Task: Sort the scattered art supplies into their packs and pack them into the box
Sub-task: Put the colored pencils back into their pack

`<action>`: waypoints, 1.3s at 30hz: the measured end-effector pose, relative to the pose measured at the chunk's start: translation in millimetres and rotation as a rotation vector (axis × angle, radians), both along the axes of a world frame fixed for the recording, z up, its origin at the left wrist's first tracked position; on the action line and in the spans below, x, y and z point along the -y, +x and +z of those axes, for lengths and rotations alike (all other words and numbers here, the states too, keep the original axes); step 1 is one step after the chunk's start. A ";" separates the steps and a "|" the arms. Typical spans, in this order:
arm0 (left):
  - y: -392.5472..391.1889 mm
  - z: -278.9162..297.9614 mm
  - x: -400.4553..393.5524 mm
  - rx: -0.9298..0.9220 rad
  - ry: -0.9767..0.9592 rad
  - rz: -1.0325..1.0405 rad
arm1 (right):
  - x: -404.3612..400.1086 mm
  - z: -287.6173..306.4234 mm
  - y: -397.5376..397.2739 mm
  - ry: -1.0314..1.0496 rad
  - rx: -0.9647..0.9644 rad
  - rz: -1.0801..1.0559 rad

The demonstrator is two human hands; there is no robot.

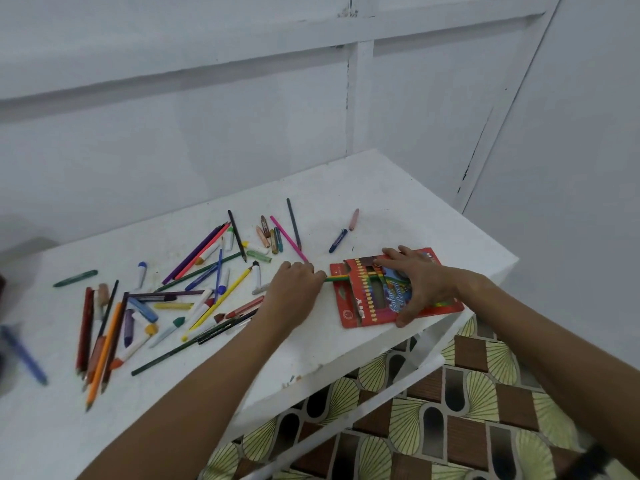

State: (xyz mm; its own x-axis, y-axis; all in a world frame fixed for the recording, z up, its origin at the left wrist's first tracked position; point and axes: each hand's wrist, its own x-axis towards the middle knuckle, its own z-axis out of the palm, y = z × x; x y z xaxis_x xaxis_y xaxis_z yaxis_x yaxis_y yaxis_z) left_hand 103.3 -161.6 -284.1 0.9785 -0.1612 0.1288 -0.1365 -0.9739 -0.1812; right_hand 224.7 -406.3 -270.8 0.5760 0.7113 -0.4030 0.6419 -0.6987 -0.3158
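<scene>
Hands both on the white table (398, 188). Left hand (294, 287) sits near table centre, fingers curled round the tail of a green pencil (337, 278); the pencil runs toward 3 o'clock, its far end inside the open flap of the red colour-pencil pack (360, 306). Right hand (415, 282) lies over the pack, fingers spread and bent, thumb at the pack's near edge, fingertips over its far edge, holding it flat against the table. The pack lies at the table's 3 o'clock side, near the front edge, partly covered by the hand; its window shows several pencils already inside.

Scatter of loose supplies fills the table from 9 o'clock to centre: coloured pencils, crayons, white-bodied markers, overlapping in places. An orange pencil (104, 351) lies at about 8 o'clock beside a dark red pencil (85, 329), both pointing toward the near edge. A yellow pencil (221, 299) crosses the pile's middle. A pink pencil (288, 238) lies at 12 o'clock from the left hand, its near end just beside the knuckles. A grey pencil (293, 223) lies close by it. A blue crayon (338, 241) and a pink crayon (354, 219) lie apart at 12 o'clock from the pack. A green crayon (75, 278) sits alone at far 9 o'clock. No box identifiable in view.

Patterned floor (485, 393) shows under the table at 5 o'clock.
</scene>
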 end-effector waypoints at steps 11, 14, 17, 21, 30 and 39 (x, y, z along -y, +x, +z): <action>24.3 6.2 12.8 -0.105 -0.522 0.142 | -3.3 4.3 7.3 -0.054 -0.042 -0.008; 23.4 7.2 5.7 -0.120 -0.683 0.158 | -1.5 2.2 8.0 -0.002 -0.124 -0.053; 27.1 8.3 1.9 -0.153 -0.654 0.157 | -1.9 -0.9 4.9 0.154 -0.164 -0.170; 30.9 10.7 7.9 -0.175 -0.599 0.086 | -3.1 -10.2 3.6 0.241 -0.047 -0.204; 39.6 6.6 11.4 -0.230 -0.514 -0.012 | -2.7 -23.6 15.0 0.308 0.056 -0.220; 53.6 1.7 19.7 -0.126 -0.649 0.152 | 2.8 -32.4 24.2 0.438 0.061 -0.213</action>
State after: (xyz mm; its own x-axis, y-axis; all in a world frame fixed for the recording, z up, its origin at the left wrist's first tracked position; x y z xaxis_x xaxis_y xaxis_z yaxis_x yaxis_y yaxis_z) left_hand 156.9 -181.3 -282.4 0.9980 0.0508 0.0368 0.0285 -0.8901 0.4549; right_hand 248.9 -409.1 -303.2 0.7404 0.6701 -0.0536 0.5254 -0.6265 -0.5757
